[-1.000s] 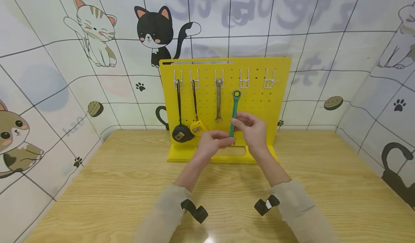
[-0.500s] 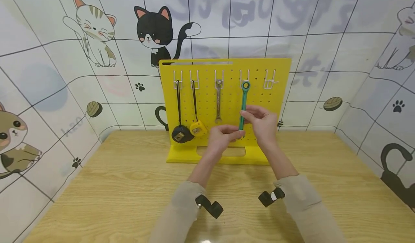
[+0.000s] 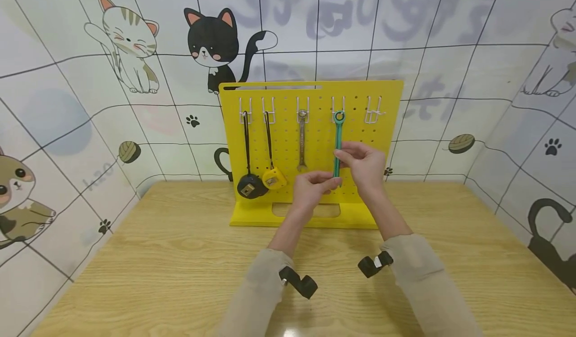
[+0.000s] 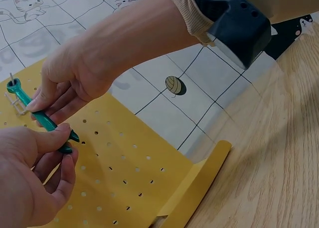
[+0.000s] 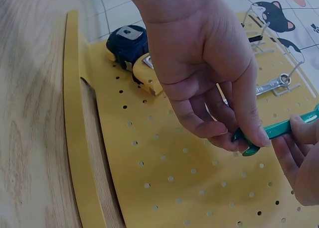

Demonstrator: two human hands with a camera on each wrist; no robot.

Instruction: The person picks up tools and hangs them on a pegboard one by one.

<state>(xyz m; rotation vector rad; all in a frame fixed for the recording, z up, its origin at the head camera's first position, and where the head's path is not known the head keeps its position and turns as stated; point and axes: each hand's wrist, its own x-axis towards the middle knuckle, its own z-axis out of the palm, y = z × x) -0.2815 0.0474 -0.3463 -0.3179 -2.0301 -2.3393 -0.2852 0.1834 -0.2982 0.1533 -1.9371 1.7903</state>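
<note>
A green combination wrench point(image 3: 338, 134) stands nearly upright in front of the yellow pegboard point(image 3: 279, 147), ring end up. My right hand point(image 3: 366, 167) pinches its shaft around the middle. Lower down, my left hand point(image 3: 310, 189) holds the open end between thumb and fingers. The ring overlaps a white wire hook point(image 3: 333, 104) in the head view. In the left wrist view, the hook's tip shows inside the wrench's ring point(image 4: 14, 84). Both hands are on the wrench in the right wrist view too, the left one point(image 5: 204, 54) at its jaw end.
Left of the hands hang a silver wrench point(image 3: 302, 142), a yellow tape measure point(image 3: 274, 178) and a black tape measure point(image 3: 251, 187), each from a hook. Another hook point(image 3: 373, 111) is on the board's right. The board's base point(image 3: 256, 216) stands on a wooden table point(image 3: 180, 257).
Both hands have carried the green wrench right and slightly up, from between two hooks to the fourth hook. In the last half second it has shifted only a little.
</note>
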